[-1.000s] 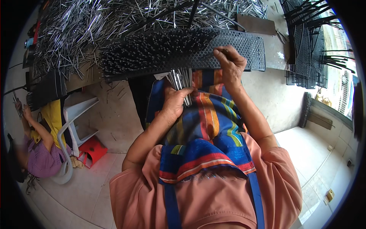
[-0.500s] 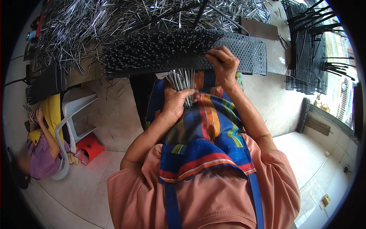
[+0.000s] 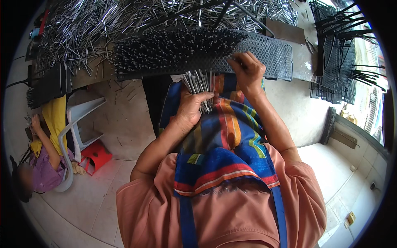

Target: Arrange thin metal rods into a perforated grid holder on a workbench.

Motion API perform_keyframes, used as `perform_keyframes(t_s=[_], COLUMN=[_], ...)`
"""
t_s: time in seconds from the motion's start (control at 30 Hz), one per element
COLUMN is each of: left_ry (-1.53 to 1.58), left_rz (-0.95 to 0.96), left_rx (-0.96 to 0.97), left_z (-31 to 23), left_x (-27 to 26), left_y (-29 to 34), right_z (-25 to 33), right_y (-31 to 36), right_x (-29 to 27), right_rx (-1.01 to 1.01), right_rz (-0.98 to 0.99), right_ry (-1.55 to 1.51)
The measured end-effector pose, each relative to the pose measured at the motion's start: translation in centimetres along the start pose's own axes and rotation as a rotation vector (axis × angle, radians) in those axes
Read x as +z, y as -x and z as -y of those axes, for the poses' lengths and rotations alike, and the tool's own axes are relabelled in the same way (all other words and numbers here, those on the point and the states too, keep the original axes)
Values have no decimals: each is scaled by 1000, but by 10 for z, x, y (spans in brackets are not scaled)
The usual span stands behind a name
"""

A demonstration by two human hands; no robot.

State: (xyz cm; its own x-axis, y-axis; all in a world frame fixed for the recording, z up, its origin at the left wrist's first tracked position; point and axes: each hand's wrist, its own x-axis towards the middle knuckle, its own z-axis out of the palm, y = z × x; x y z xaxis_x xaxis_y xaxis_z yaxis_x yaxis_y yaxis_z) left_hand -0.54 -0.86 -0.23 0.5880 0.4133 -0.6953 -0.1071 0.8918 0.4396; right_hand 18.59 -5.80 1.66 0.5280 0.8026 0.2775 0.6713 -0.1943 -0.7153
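Observation:
My left hand (image 3: pixel 191 108) is closed around a bundle of thin metal rods (image 3: pixel 197 82) above my lap. The rods' upper ends fan out, and a couple stand slightly apart beside the thumb. My right hand (image 3: pixel 251 74) is raised at the near edge of a dark perforated tray (image 3: pixel 271 53), its fingers curled toward the thumb. Anything in that pinch is too small to make out. Many dark upright rods (image 3: pixel 173 47) fill the tray's holes from the left to past the middle; bare holes show at its right.
A large heap of loose metal rods (image 3: pixel 95 29) covers the bench behind the tray. A flat brown plate (image 3: pixel 284 31) and pliers (image 3: pixel 310 46) lie at the back right. Dark mesh racks (image 3: pixel 337 62) stand farther right. At left, another person (image 3: pixel 47 165) sits by a grey chair (image 3: pixel 84 124).
My right hand has shifted slightly right and down, and its fingertips look a little less tightly bunched. My left hand still holds the rods. The whole view has moved a little.

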Motion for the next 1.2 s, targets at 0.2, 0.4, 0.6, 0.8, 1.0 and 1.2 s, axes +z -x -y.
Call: perform_keyframes(t_s=[0.2, 0.4, 0.6, 0.8, 1.0, 1.2], left_ry=[-154, -204, -126, -75, -88, -46], left_rz=[100, -124, -119, -110, -102, -99], left_rx=[214, 60, 116, 109, 156, 74], left_z=[10, -5, -3, -4, -4, -9], left_x=[0, -14, -20, -22, -16, -11], left_y=[-3, 9, 15, 16, 17, 21], right_z=[7, 23, 37, 35, 32, 42], right_y=[27, 13, -7, -5, -4, -7], right_x=[8, 12, 39, 46, 53, 53], right_rx=[653, 637, 5, -35, -13, 12], right_rz=[543, 257, -64, -60, -77, -13], right_ry=[-704, -816, -470, -432, -470, -200])
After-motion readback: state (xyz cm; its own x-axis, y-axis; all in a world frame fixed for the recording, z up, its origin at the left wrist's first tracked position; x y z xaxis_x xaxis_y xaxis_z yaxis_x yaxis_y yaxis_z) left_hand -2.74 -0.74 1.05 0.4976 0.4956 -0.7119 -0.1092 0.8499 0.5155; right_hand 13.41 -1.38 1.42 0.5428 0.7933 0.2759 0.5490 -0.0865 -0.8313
